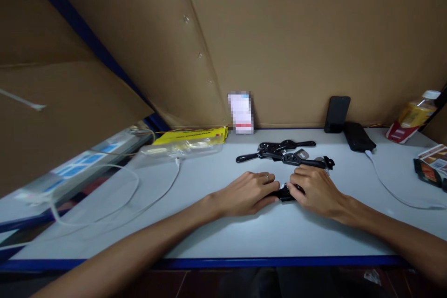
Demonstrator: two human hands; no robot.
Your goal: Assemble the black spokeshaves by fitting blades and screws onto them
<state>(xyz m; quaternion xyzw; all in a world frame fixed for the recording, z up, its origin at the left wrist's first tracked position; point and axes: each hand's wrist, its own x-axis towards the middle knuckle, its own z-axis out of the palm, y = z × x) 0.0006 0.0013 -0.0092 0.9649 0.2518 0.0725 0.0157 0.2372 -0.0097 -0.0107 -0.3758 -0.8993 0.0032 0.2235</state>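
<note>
Head view: small black part (286,195) between your two hands, just right of centre, lower half of frame.
Your left hand (249,192) pinches its left end, thumb and fingers closed; your right hand (312,191) grips its right end, fingers curled. Neither is nearer; both touch. Long axis appears to run left–right, though your fingers hide the ends. Black tools (291,159) lie just beyond, one handle reaching your right knuckles: likeliest obstruction. Further off: yellow packet (190,136) left of centre, dark phone (337,114) and bottle (414,116) toward upper right, white cable (386,188) at right, well apart.
</note>
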